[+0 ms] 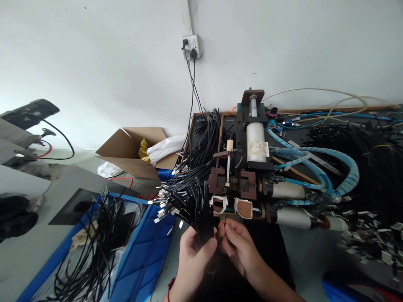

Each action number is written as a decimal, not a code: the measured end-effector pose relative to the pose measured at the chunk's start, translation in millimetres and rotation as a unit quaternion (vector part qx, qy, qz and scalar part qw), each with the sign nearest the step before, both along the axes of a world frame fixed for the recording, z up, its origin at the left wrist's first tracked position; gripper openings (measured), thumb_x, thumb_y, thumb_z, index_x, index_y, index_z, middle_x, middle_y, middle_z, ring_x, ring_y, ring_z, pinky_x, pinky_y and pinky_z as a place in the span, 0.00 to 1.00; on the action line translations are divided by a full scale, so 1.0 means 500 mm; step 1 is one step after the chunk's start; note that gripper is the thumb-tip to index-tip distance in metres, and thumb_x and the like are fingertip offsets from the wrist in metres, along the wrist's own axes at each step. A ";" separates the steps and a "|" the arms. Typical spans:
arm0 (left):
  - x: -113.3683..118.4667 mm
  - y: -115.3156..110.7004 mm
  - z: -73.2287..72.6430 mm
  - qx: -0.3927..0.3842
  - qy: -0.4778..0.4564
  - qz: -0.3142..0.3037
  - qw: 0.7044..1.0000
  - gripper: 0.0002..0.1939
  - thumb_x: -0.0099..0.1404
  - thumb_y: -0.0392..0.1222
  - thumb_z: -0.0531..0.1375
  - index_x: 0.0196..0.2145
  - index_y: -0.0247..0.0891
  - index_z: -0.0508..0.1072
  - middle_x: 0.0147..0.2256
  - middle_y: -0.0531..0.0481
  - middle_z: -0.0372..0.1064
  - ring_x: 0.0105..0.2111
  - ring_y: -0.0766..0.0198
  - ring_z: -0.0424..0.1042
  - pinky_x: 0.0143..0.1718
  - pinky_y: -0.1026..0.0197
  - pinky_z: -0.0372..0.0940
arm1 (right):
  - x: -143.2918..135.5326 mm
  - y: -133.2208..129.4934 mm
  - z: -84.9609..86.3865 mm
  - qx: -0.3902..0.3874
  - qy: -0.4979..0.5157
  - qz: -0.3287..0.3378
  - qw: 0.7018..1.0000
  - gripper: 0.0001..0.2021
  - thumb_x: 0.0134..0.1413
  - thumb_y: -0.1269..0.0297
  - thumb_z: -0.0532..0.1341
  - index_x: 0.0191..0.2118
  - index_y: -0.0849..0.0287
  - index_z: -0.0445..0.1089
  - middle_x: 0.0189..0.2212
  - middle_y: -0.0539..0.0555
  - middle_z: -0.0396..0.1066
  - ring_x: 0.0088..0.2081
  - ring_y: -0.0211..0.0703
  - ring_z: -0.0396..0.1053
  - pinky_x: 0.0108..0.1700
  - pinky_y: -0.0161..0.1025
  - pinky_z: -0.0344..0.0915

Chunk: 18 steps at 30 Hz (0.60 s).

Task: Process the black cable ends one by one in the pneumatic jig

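At the front edge of the bench, my left hand [197, 253] is closed round a bunch of flat black strips [203, 218], thumb on top. Close beside it on the right, my right hand [236, 241] pinches the end of a thin black cable, which rises toward the clamp. Just beyond my fingers is a machine with a brown metal clamp [248, 184] and two pads [243, 208] edged in white. A pile of black cables [185, 188] with silver connector ends lies left of the clamp. Its upright cylinder [256, 140] stands behind.
Blue hoses [349, 167] and metal cylinders [289, 216] extend right of the clamp. More black cables [371, 163] cover the right side. A blue crate [138, 251] holding cables is at lower left, with a cardboard box [116, 153] behind it. Another machine [28, 121] stands far left.
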State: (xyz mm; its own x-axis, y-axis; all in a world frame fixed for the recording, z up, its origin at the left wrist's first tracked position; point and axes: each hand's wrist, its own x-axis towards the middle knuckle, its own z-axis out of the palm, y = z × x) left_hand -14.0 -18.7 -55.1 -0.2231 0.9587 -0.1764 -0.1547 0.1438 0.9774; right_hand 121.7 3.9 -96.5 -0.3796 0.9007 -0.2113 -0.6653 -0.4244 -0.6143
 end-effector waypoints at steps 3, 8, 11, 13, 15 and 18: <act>0.001 0.003 -0.001 0.003 -0.003 -0.006 1.000 0.14 0.55 0.52 0.77 0.31 0.39 0.85 0.29 0.47 0.84 0.28 0.57 0.79 0.34 0.60 0.76 | 0.000 0.007 0.002 -0.003 0.021 0.010 1.000 0.21 0.59 0.44 0.72 0.29 0.59 0.75 0.12 0.40 0.57 0.16 0.31 0.42 0.24 0.33 0.43; 0.003 0.007 0.004 0.007 -0.001 0.010 1.000 0.14 0.54 0.50 0.78 0.35 0.40 0.87 0.31 0.47 0.85 0.30 0.56 0.81 0.36 0.59 0.77 | 0.000 0.013 0.006 0.005 0.030 0.007 1.000 0.20 0.59 0.48 0.73 0.28 0.59 0.76 0.12 0.40 0.56 0.16 0.30 0.42 0.24 0.33 0.43; 0.003 0.008 0.005 0.011 -0.005 0.020 1.000 0.15 0.54 0.51 0.78 0.34 0.39 0.86 0.30 0.47 0.85 0.30 0.57 0.80 0.35 0.60 0.76 | -0.001 0.010 0.007 0.002 0.014 -0.011 1.000 0.20 0.58 0.47 0.73 0.28 0.59 0.78 0.12 0.41 0.56 0.16 0.31 0.45 0.24 0.33 0.43; 0.002 0.006 0.002 0.018 -0.015 0.020 1.000 0.16 0.54 0.52 0.78 0.34 0.39 0.86 0.28 0.48 0.83 0.28 0.58 0.79 0.33 0.62 0.75 | -0.001 0.006 0.007 0.003 -0.009 -0.022 1.000 0.21 0.59 0.45 0.72 0.28 0.59 0.78 0.12 0.42 0.58 0.17 0.32 0.48 0.25 0.34 0.44; 0.000 0.000 -0.003 0.032 -0.038 0.010 0.999 0.17 0.55 0.53 0.78 0.34 0.38 0.85 0.26 0.49 0.81 0.25 0.60 0.77 0.31 0.62 0.74 | 0.001 0.001 0.008 0.013 -0.046 -0.028 0.998 0.22 0.60 0.44 0.71 0.27 0.60 0.77 0.13 0.44 0.60 0.18 0.32 0.50 0.26 0.35 0.45; -0.001 -0.012 -0.007 0.060 -0.083 -0.033 0.994 0.17 0.58 0.53 0.77 0.35 0.38 0.83 0.23 0.50 0.79 0.23 0.61 0.75 0.29 0.63 0.72 | 0.007 -0.003 0.010 0.038 -0.128 -0.015 0.991 0.23 0.63 0.45 0.69 0.26 0.59 0.75 0.15 0.45 0.63 0.19 0.34 0.52 0.26 0.37 0.45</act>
